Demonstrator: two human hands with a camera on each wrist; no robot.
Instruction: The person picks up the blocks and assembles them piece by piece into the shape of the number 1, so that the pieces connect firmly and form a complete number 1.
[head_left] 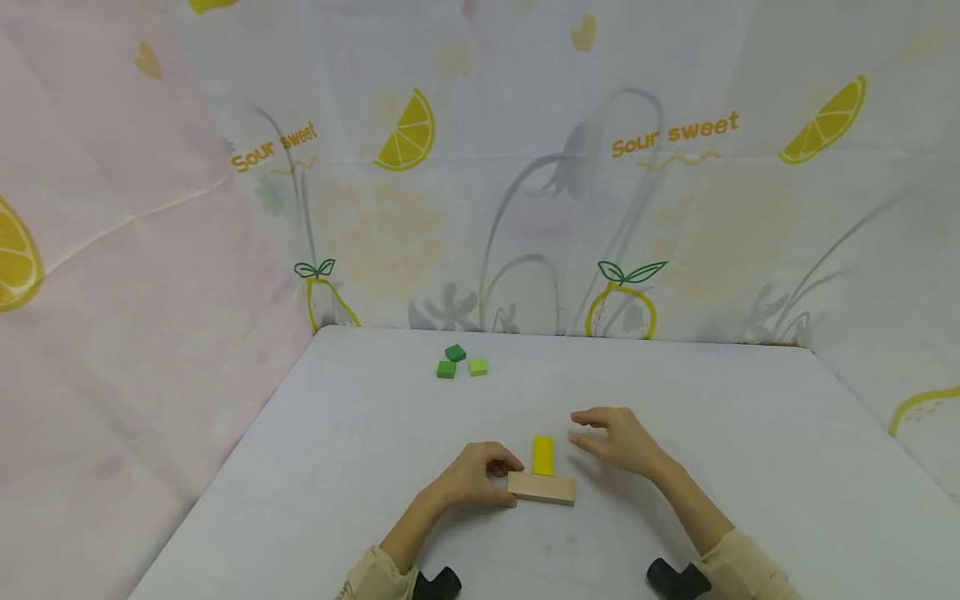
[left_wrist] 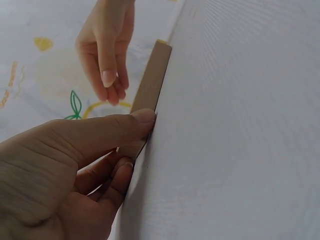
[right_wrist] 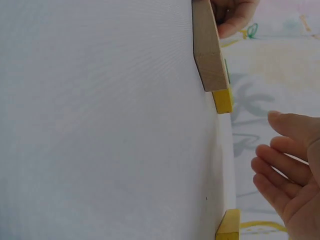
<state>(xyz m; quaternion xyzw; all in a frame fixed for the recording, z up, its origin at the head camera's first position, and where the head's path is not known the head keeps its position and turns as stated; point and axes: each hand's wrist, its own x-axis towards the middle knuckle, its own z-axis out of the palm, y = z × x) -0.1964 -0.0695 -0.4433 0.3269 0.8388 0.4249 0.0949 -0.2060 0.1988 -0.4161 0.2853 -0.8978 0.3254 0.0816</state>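
Note:
My left hand (head_left: 474, 477) pinches the left end of a plain wooden block (head_left: 542, 488), which lies lengthwise on the white table. In the left wrist view, the thumb presses the near face of this wooden block (left_wrist: 150, 82) and the fingertips curl behind it. Directly behind its middle is a yellow block (head_left: 543, 456), seeming to meet it. My right hand (head_left: 618, 442) hovers to the right of the yellow block, thumb and fingers apart, holding nothing. A second yellow piece (right_wrist: 228, 225) shows low in the right wrist view, apart from the wooden one.
Toward the back of the table (head_left: 337, 433) sit a dark green block (head_left: 455, 353), another green block (head_left: 446, 369) and a light green block (head_left: 477, 367). A lemon-printed cloth (head_left: 510, 208) hangs behind the table and at its sides.

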